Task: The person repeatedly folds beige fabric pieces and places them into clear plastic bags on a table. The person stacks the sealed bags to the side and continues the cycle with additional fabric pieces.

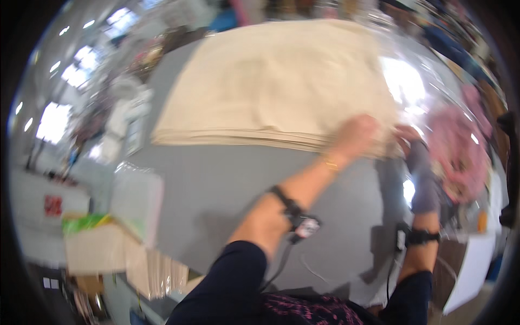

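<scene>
A stack of flat cream fabric pieces (260, 85) lies on the grey tabletop (243, 178), its layered edge facing me. My left hand (359, 130) is on the near right part of the stack, blurred, its fingers bent downward; whether it pinches the cloth cannot be told. Just beyond the stack's right edge is my right hand (407, 136), fingers curled close to the corner, with a greyish cover over the wrist and forearm. Its fingertips are blurred too. Both forearms carry a strapped device with a cable.
Clear plastic film (430, 77) and pink material (459, 158) lie along the right side. Clear plastic bags (136, 199) hang over the table's left edge, above packed beige pieces (154, 272). A thin thread (313, 270) lies near my body. Cluttered goods line the far side.
</scene>
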Motion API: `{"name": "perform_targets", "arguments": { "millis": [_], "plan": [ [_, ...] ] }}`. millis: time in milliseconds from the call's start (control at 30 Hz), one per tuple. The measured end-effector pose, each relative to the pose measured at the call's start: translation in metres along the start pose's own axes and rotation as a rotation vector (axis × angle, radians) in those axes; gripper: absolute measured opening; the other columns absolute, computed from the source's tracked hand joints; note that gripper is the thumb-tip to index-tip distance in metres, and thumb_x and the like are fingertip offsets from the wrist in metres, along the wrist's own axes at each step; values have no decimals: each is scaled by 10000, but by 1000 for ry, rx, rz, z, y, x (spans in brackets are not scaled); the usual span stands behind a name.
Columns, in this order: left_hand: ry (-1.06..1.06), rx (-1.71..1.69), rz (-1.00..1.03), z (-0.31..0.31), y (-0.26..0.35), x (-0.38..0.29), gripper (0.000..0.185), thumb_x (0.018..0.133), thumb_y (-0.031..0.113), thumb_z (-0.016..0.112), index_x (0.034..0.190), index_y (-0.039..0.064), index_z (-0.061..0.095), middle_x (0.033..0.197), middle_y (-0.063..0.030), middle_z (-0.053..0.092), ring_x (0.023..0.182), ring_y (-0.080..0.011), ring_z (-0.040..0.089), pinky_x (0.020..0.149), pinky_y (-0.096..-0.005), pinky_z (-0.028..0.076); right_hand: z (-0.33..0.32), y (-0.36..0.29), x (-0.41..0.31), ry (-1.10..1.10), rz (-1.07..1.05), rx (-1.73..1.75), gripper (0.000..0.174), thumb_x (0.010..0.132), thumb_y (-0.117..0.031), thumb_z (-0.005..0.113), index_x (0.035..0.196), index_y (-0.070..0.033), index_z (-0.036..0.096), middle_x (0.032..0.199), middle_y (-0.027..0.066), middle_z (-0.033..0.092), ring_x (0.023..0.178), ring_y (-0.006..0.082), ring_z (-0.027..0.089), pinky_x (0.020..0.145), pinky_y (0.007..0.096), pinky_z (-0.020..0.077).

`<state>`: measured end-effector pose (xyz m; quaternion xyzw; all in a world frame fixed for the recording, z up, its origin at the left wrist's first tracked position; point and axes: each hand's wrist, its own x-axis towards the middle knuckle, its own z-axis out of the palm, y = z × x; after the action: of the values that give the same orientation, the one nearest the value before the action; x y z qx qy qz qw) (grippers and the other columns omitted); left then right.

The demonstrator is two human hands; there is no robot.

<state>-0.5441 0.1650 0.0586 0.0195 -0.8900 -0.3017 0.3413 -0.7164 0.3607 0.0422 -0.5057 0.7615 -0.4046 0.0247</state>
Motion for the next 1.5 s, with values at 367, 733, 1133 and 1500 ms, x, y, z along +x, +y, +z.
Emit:
{"name": "perform_targets", "arguments": {
  "millis": [367, 733, 1133, 1500],
  "plan": [
    [-139, -100, -53, -19, 3, -12, 134, 973, 139, 697, 952, 14, 741, 844, -54, 653, 702, -197, 633, 648, -331, 506, 13, -40, -15, -19, -43, -242, 377, 797, -14, 674, 1162, -98, 711, 1295, 70, 688, 1235, 303, 605, 1070, 387, 507],
    [-526, -799, -748, -8, 8, -41, 430, 1087, 360, 560, 1071, -45, 702, 856, -90, 714, 625, -134, 682, 499, -264, 530, 17, -7, -18, -32, 127, 136, 281, 907, 45, 626, 1147, -42, 743, 1270, 97, 701, 1212, 257, 627, 1056, 354, 493],
    [-539, -904, -875, -25, -9, -53, 496, 1111, 410, 502, 1135, -54, 675, 917, -129, 729, 672, -171, 721, 567, -285, 591, 22, -14, -16, -39, 90, -12, 276, 918, -3, 624, 1167, -28, 740, 1274, 105, 686, 1208, 237, 626, 1049, 331, 465],
    [-170, -1407, -1125, -51, -30, -46, 592, 1028, 483, 643, 1256, -59, 577, 1047, -209, 729, 920, -349, 763, 811, -419, 646, -12, -8, -15, 207, -9, 218, 408, 934, -22, 430, 1242, 0, 696, 1197, 74, 703, 1006, 157, 633, 873, 295, 503]
  ]
}}
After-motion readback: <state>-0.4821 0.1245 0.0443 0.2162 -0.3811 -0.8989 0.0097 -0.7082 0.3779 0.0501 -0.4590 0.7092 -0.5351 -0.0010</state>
